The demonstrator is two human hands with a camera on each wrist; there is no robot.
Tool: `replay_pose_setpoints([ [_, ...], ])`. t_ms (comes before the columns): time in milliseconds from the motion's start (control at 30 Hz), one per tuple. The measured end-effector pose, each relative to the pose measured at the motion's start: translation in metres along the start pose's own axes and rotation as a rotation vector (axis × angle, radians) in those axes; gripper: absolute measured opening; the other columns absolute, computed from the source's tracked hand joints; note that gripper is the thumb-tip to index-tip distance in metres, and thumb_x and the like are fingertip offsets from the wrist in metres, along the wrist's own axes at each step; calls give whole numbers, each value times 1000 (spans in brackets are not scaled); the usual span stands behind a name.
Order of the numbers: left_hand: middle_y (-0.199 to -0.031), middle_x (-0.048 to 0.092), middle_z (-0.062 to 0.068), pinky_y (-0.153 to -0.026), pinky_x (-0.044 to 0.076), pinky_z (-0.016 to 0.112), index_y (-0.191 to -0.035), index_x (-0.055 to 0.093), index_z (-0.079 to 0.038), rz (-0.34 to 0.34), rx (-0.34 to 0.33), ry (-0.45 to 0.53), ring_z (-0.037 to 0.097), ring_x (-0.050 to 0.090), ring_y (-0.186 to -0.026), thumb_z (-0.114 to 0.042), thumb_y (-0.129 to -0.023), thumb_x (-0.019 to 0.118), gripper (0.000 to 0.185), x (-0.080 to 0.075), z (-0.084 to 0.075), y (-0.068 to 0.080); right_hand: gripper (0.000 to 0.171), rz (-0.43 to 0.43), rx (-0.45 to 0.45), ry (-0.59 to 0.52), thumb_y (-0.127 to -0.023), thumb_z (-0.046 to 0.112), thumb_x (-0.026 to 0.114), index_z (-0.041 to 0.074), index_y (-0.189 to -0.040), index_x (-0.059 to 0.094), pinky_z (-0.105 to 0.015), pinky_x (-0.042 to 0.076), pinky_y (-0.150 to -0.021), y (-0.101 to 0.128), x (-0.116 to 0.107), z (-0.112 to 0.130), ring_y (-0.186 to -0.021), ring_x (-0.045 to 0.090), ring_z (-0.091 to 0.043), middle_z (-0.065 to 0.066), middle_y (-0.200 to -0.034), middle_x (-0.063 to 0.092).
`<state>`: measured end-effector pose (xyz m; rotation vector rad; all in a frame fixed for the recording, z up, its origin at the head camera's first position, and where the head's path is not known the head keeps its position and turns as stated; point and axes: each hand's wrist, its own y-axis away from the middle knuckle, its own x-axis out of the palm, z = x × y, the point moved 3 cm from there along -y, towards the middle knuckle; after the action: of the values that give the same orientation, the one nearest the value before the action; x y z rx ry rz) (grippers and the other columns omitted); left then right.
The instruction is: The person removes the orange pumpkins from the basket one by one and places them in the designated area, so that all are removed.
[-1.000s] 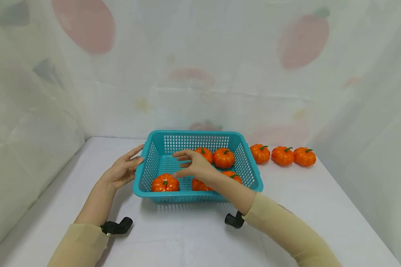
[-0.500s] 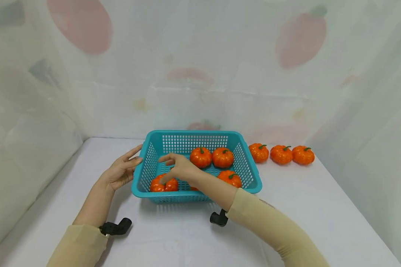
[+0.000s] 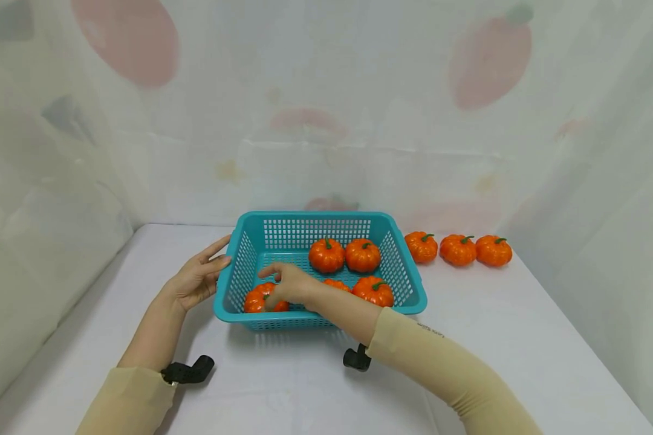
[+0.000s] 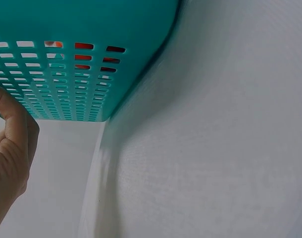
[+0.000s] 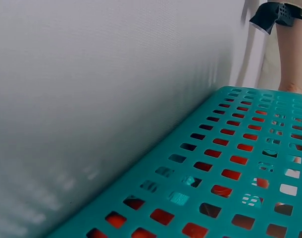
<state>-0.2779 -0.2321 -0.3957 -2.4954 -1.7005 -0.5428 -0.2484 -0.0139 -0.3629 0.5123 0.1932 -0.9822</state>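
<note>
The right hand [image 3: 291, 287] reaches over the near side of the turquoise plastic basket [image 3: 305, 316], its forearm slanting in from the basket's near right and crossing above the near rim. Its wrist is bent so that the hand arches over an orange toy pumpkin [image 3: 254, 299] in the basket's near left corner. The fingers stand well apart from the thumb, which points down at that pumpkin; whether it touches I cannot tell. The left hand [image 3: 198, 279] is outside the basket's left side, forearm rising from the near left, its index finger and thumb extended and spread against the left wall, the other fingers folded below. Inside the basket, two pumpkins [image 3: 326, 256] sit side by side toward the far wall, another [image 3: 373, 291] lies in the near right corner, and one [image 3: 337, 284] is partly hidden by the right forearm. Three more pumpkins [image 3: 458, 251] stand in a row to the basket's right.
</note>
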Motion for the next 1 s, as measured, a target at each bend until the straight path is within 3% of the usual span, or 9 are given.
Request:
replay_pose_setpoints([
  [133, -109, 62, -1, -79, 63, 31, -160, 10, -21, 3, -2, 2, 12, 71, -88, -12, -104, 47, 68, 1, -1, 0, 71, 33, 14, 23, -76, -5, 77, 16, -140, 54, -32, 51, -76, -1, 1, -2, -105, 52, -27, -17, -140, 48],
  [233, -110, 62, -1, -78, 63, 31, -160, 10, -20, 3, -5, 5, 12, 71, -88, -12, -104, 48, 68, 2, -1, 1, 75, 58, 24, 37, -77, -7, 75, 15, -144, 50, -28, 46, -69, -2, 2, -3, -102, 48, -23, -16, -145, 47],
  [433, -109, 62, -1, -77, 63, 30, -161, 9, -19, 15, 8, 12, 12, 71, -88, -11, -104, 47, 69, 3, -2, 2, 74, 77, 28, 115, -82, -6, 73, 15, -147, 45, -31, 54, -86, -3, 4, -6, -126, 46, -24, -12, -158, 38],
  [667, -109, 62, -1, -77, 63, 29, -161, 9, -20, 21, 17, 9, 11, 71, -87, -10, -104, 47, 69, 3, -1, 2, 71, 75, 13, 172, -83, -8, 71, 12, -146, 46, -28, 47, -76, -1, 3, -4, -110, 46, -23, -14, -155, 41],
  [867, -108, 62, -1, -77, 63, 29, -161, 9, -20, 13, 13, 18, 11, 71, -87, -10, -104, 47, 69, 3, -2, 2, 68, 51, -8, 269, -84, -3, 72, 13, -144, 46, -33, 51, -94, 0, 5, -3, -117, 50, -23, -12, -148, 49],
  [1000, -106, 63, -1, -76, 63, 29, -161, 9, -20, 16, 10, 30, 11, 71, -85, -9, -104, 47, 69, 4, -2, 2, 69, 44, -32, 302, -84, 1, 73, 13, -145, 44, -43, 47, -107, 2, 5, -3, -135, 44, -28, -13, -149, 48],
])
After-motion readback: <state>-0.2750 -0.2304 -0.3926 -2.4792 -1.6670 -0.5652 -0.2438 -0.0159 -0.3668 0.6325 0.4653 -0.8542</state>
